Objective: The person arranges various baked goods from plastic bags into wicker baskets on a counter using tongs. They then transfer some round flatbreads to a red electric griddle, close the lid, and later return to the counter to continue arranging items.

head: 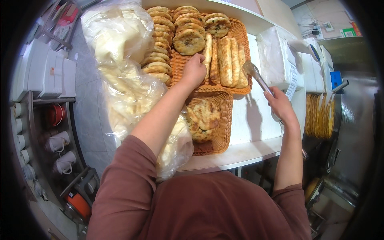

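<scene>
My right hand [279, 103] grips metal tongs [261, 78]. The tips of the tongs are at the right rim of a large orange woven basket [183, 64], close to the rightmost of several long flatbreads [225, 61]. My left hand [194, 71] reaches over the basket with curled fingers, against or just beside the leftmost long flatbread [207, 48]. Whether the fingers hold that bread is hidden. Beyond this hand, round flatbreads [189, 42] with dark green bits lean in overlapping rows. Another row of round breads [159, 67] runs along the basket's left side.
Nearer to me, a smaller woven basket [226, 126] holds browned flatbreads [207, 115]. Clear plastic bags [123, 75] with pale contents cover the left side. A white plastic-wrapped box [273, 57] stands at right on the white counter [240, 132]. Shelving [31, 120] lies far left.
</scene>
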Demonstrator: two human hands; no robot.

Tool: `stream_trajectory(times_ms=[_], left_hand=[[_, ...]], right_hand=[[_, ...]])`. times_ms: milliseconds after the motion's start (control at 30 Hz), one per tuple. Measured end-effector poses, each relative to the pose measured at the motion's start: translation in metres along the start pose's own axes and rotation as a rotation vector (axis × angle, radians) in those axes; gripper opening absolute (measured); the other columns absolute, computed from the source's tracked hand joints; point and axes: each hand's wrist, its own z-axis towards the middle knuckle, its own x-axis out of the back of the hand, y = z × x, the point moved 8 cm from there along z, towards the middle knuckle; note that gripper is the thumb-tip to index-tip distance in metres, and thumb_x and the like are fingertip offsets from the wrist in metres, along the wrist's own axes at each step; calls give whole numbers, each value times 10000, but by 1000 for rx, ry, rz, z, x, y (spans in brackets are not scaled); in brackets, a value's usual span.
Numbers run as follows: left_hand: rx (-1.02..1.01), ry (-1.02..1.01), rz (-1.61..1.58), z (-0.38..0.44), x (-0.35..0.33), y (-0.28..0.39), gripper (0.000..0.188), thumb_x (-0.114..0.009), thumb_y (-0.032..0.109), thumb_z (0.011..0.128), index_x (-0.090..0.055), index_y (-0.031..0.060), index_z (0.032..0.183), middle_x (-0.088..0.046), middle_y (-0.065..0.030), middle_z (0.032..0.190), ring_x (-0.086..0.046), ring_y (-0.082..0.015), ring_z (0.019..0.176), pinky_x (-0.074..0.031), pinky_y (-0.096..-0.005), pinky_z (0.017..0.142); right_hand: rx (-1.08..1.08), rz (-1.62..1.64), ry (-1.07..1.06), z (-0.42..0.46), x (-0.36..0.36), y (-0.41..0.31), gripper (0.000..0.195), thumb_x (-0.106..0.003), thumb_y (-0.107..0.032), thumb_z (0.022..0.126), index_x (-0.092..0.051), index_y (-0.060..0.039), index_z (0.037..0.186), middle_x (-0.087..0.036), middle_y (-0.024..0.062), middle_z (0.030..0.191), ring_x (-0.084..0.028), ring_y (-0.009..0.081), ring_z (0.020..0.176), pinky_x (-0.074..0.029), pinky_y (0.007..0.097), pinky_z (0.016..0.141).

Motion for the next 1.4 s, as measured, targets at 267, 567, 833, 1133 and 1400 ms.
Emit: stream_trajectory(times_ms=[267,567,833,1133,1400], left_hand=[[-18,-295,-76,1,-21,-3,384,-604,117,948,-632,23,1319,-691,-204,1261,-667,-337,1149,-520,-401,968],[-119,-293,88,-4,-22,12,547,-641,189,948,-527,70,1469,-462,-207,1540,-481,-353,1405,-424,-454,1139],[-275,-296,689,-31,-30,49,561,-632,274,935,-529,167,1475,-393,-196,1578,-297,-408,1505,-310,-529,1208],[-419,-255,621,-26,-36,42,491,-599,305,979,-538,252,1463,-379,-182,1596,-282,-435,1505,-302,-556,1209],[-374,-268,735,-33,-33,51,409,-559,318,997,-592,265,1401,-391,-165,1589,-265,-446,1509,-319,-574,1192]], right_hand=[[64,-7,-12,13,-9,-10,473,-554,-388,1016,-598,37,1221,-685,272,1065,-654,414,1060,-473,461,943],[-170,150,-176,18,-18,-24,473,-543,-363,1019,-575,61,1226,-675,302,1056,-645,447,1050,-477,468,935],[42,4,-29,26,-19,2,449,-552,-338,1010,-583,50,1233,-667,317,1111,-622,464,1117,-465,484,968],[40,-78,-72,38,-29,-9,450,-553,-352,997,-600,49,1196,-674,309,1128,-638,458,1100,-479,488,951],[124,13,112,18,-8,-6,440,-569,-339,997,-617,-6,1280,-695,267,1127,-643,438,1113,-478,484,962]])
